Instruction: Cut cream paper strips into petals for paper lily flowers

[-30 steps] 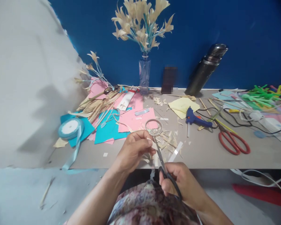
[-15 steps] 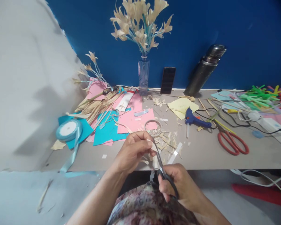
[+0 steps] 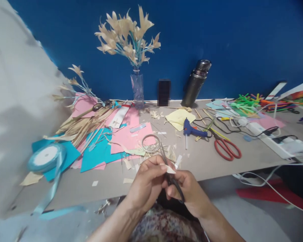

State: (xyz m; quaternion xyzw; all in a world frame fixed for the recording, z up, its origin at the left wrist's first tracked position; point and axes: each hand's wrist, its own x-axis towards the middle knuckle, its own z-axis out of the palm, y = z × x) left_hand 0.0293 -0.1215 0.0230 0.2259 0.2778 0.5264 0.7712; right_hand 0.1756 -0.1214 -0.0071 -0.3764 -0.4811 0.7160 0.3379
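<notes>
Between the thumb and fingers of my left hand (image 3: 151, 174) is a small cream petal-shaped piece (image 3: 170, 170), likely dried husk. My right hand (image 3: 188, 188) is closed on black-handled scissors (image 3: 175, 185), whose blades point up and away past the left fingers. The right fingertips meet the tip of the cream piece. Both hands are close together at the table's front edge. Just beyond them lie a roll of tape (image 3: 151, 144) and scattered husk scraps (image 3: 170, 153). Part of the scissors is hidden by the fingers.
A bottle (image 3: 137, 89) of husk flowers, a phone (image 3: 164, 93) and a flask (image 3: 195, 84) stand along the blue wall. Rightward lie a blue glue gun (image 3: 195, 131), red-handled scissors (image 3: 227, 149) and a power strip (image 3: 270, 139). Ribbon (image 3: 46, 156) lies left on coloured paper (image 3: 98, 151).
My hands have come together, and the right fingers now reach the cream piece. The scissor blades have swung to point away from it. The view has shifted to the right.
</notes>
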